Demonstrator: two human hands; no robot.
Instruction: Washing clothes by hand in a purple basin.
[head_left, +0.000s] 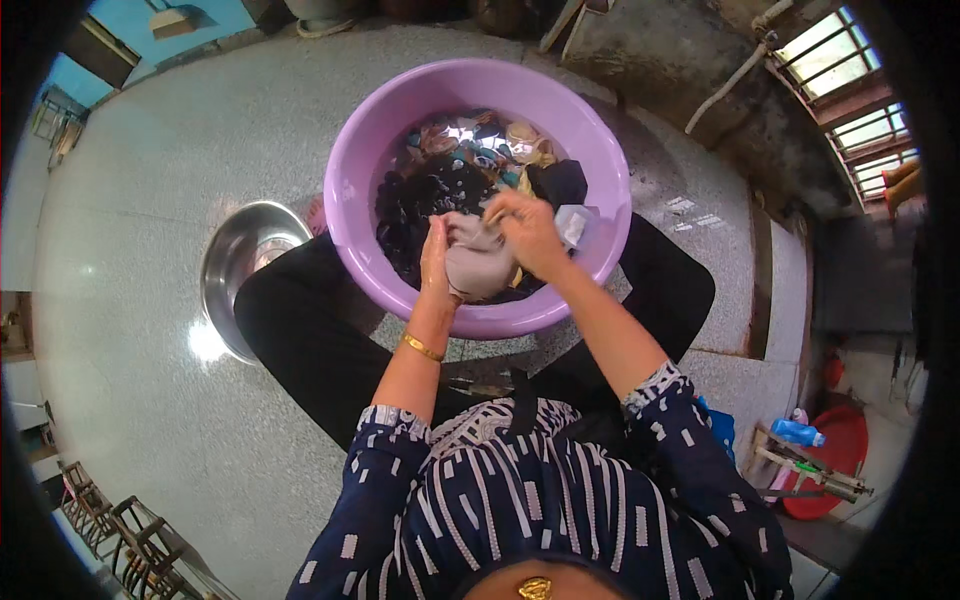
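Observation:
A large purple plastic basin (360, 262) stands between my knees, with water and wet clothes inside. Over the water, my left hand (435, 259) grips one side of a pale, wet cloth item (480, 266). The fingers of my right hand (532, 234) are curled at its upper right edge and slightly blurred. Black clothes (431, 199) fill the basin's left part. Multicoloured patterned cloth (480, 142) lies at the far side, partly under water. Right of my right hand, a translucent plastic container (574, 225) rests against the basin's inner wall.
A stainless steel bowl (225, 277) sits on the speckled floor beside my left knee. Low wooden stools (142, 540) stand at the lower left. Toward the lower right are a red basin (836, 457) and a blue bottle (799, 433). A pipe (724, 94) runs along the wall at upper right.

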